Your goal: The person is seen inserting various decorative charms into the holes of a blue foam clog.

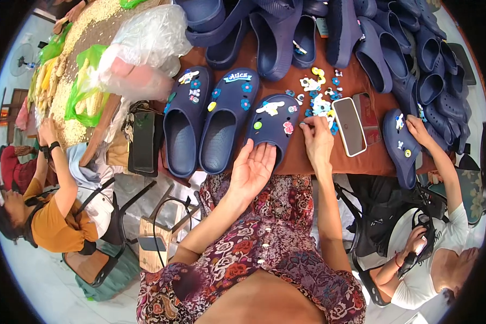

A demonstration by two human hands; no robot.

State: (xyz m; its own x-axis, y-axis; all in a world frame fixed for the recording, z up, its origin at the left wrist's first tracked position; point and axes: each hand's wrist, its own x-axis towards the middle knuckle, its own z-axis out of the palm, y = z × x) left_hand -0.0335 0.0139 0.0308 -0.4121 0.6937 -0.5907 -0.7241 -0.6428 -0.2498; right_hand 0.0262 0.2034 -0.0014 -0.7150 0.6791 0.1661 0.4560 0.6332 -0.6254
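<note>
In front of me a navy clog (276, 121) carries a white puppy-like charm, a green round one and a pink flower. My left hand (256, 166) is palm up, its fingers tucked into the foot opening and the thumb along the outer side, gripping the clog. To its right, my right hand (318, 143) pinches thumb and fingers together at the near edge of a pile of shoe charms (322, 106), mostly blue and white. What sits between those fingertips is hidden. Two more decorated navy clogs, one (187, 121) and another (229, 121), stand side by side on the left.
A white-edged phone (349, 127) lies right of the charms, a black phone (144, 141) at left. Plain navy clogs (405, 54) are heaped behind and right. A co-worker's hand (418, 131) touches another decorated clog (401, 146). A plastic bag (151, 46) lies far left, near corn (92, 102).
</note>
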